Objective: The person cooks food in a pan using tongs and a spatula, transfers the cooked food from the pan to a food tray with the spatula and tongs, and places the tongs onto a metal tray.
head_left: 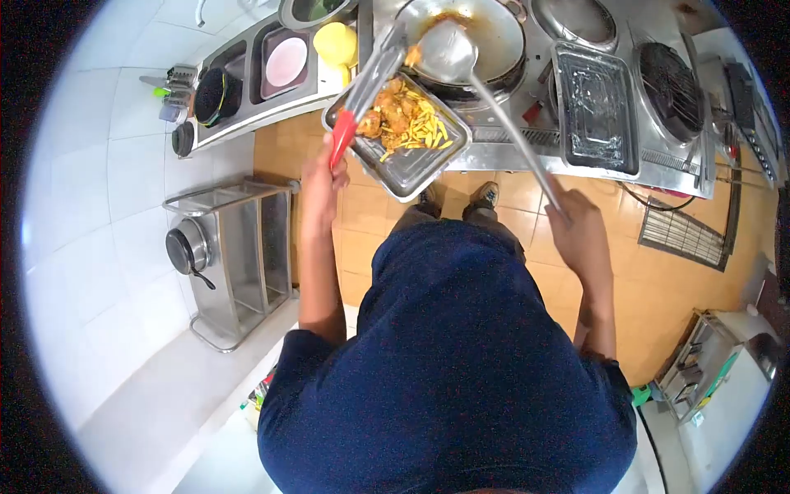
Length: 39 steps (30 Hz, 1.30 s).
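My left hand [324, 183] is closed round the red handle of a pair of metal tongs [372, 82]. The tongs reach up over a metal tray [411, 174] that holds browned fried pieces [393, 114] and yellow strips [426, 128]. Closed round a long steel handle, my right hand [578, 226] holds a wok ladle [448, 53], its bowl over the near left part of a wok [500, 37]. A small orange piece of food [413, 56] shows between the tongs' tips and the ladle; I cannot tell which one bears it. Dark oily residue lies in the wok.
A second, greasy tray [594, 107] sits right of the wok, beside a round burner grate [671, 86]. Left of the stove are a sink [276, 41] with a pink plate [285, 62] and a yellow object [335, 44]. A metal rack [247, 263] stands at the left wall.
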Tool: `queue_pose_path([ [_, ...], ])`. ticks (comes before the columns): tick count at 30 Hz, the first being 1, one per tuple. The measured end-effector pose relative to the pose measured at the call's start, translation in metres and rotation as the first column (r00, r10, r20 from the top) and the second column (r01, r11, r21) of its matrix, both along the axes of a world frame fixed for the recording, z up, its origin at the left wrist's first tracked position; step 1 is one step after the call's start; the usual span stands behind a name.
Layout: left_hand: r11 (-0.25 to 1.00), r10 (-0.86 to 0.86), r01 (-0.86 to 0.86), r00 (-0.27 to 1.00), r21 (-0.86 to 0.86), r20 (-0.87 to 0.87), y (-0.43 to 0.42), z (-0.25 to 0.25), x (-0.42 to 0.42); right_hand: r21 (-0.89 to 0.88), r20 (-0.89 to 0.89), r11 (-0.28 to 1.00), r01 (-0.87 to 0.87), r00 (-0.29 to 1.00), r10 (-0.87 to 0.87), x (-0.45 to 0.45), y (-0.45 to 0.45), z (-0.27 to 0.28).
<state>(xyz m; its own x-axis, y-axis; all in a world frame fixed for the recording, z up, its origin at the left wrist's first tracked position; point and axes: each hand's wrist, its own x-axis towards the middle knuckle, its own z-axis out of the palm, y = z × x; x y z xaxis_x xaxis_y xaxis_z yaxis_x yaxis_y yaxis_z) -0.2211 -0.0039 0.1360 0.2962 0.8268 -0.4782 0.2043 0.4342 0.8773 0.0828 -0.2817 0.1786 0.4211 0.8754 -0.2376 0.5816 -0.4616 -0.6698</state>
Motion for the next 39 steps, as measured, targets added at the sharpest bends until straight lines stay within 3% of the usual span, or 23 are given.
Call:
queue_pose_path([
  [2, 0.996, 0.028, -0.026, 0.999, 0.083, -0.021, 0.020, -0.003, 0.028, 0.134, 0.276, 0.991, 0.020, 0.959, -0.056, 0.012, 0.003, -0.016],
  [5, 0.988, 0.075, -0.073, 0.997, 0.139, -0.014, 0.021, 0.005, 0.047, -0.058, 0.580, 0.993, 0.104, 0.813, -0.051, 0.032, 0.015, -0.029],
  [8, 0.981, 0.116, -0.107, 0.992, 0.159, -0.052, 0.013, 0.018, 0.042, 0.061, 0.506, 0.989, 0.135, 0.850, -0.147, 0.050, 0.012, -0.031],
  [9, 0.981, 0.134, -0.123, 0.989, 0.150, -0.065, 0.011, 0.011, 0.030, 0.104, 0.395, 0.986, 0.130, 0.904, -0.161, 0.052, 0.010, -0.025],
  [17, 0.982, 0.186, -0.173, 0.960, 0.079, -0.209, -0.009, -0.035, -0.037, 0.044, 0.066, 0.999, -0.013, 0.998, 0.010, 0.011, -0.002, -0.015],
  [20, 0.978, 0.211, -0.204, 0.951, 0.051, -0.224, -0.007, -0.048, -0.047, 0.002, 0.053, 0.993, -0.121, 0.991, 0.121, -0.012, 0.005, -0.023],
  [23, 0.982, 0.190, -0.188, 0.957, 0.030, -0.218, -0.002, -0.054, -0.050, -0.129, 0.105, 0.978, -0.164, 0.978, 0.178, -0.032, 0.018, -0.031],
  [25, 0.986, 0.162, -0.164, 0.962, 0.009, -0.218, 0.003, -0.054, -0.051, -0.126, 0.116, 0.980, -0.157, 0.978, 0.172, -0.041, 0.028, -0.032],
  [31, 0.994, 0.086, -0.056, 0.935, 0.096, -0.343, 0.019, -0.070, -0.064, -0.170, 0.198, 0.968, -0.187, 0.955, 0.219, -0.056, 0.053, -0.026],
  [39, 0.997, 0.070, -0.074, 0.982, -0.017, -0.173, 0.039, -0.066, -0.086, -0.255, 0.277, 0.945, -0.203, 0.921, 0.273, -0.080, 0.064, -0.019],
])
